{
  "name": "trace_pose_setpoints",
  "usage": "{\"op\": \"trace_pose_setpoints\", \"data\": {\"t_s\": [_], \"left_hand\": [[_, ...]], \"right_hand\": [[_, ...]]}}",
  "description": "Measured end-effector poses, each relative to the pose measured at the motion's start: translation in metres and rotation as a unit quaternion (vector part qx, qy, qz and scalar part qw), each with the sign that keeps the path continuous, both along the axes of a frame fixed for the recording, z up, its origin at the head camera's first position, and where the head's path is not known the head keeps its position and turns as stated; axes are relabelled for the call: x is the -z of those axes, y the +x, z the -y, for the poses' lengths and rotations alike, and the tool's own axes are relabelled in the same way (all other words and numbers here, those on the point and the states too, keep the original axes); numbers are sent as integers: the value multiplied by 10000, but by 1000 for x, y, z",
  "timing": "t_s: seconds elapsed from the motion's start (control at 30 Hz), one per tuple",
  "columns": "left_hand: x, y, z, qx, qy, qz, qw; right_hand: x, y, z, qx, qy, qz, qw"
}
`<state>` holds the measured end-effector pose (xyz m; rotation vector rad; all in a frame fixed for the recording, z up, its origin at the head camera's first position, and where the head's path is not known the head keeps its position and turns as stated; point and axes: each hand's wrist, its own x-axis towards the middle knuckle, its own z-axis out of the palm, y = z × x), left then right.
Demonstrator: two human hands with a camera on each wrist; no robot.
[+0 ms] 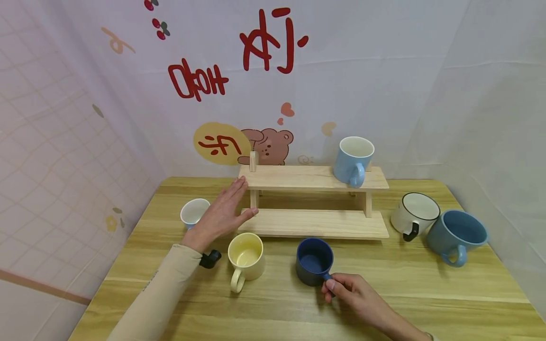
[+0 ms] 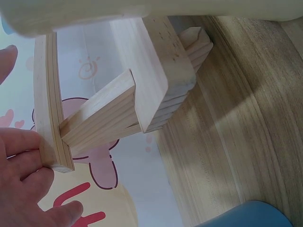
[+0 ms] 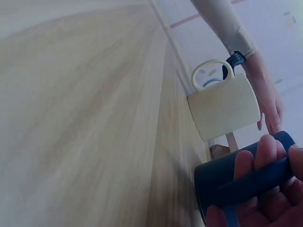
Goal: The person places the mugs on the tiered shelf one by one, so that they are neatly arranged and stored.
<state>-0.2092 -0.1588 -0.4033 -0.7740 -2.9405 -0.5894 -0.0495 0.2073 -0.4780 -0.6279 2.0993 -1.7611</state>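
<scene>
My right hand (image 1: 356, 298) grips the handle of a dark blue mug (image 1: 313, 263), which is upright in front of the wooden two-tier rack (image 1: 294, 222). Fingers curl round that handle in the right wrist view, where the mug (image 3: 220, 175) partly hides behind them. My left hand (image 1: 222, 215) reaches to the rack's left end, its fingers extended. In the left wrist view its fingertips touch the end of a shelf board (image 2: 49, 104). Between the two arms is a pale yellow mug (image 1: 246, 258), its handle turned toward me.
A light blue mug (image 1: 354, 161) stands on the upper shelf's right end. Right of the rack are a white mug with a black handle (image 1: 414, 215) and a larger blue mug (image 1: 456, 237). A white-lined cup (image 1: 194, 211) is partly hidden behind my left hand. Printed cloth (image 1: 362, 85) hangs behind.
</scene>
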Motion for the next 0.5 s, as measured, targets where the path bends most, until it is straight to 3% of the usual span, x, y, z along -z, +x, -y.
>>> {"op": "trace_pose_setpoints", "data": {"t_s": [0.5], "left_hand": [[0, 0, 0, -11, 28, 43, 10000]], "right_hand": [[-21, 0, 4, 407, -182, -287, 9986]]}}
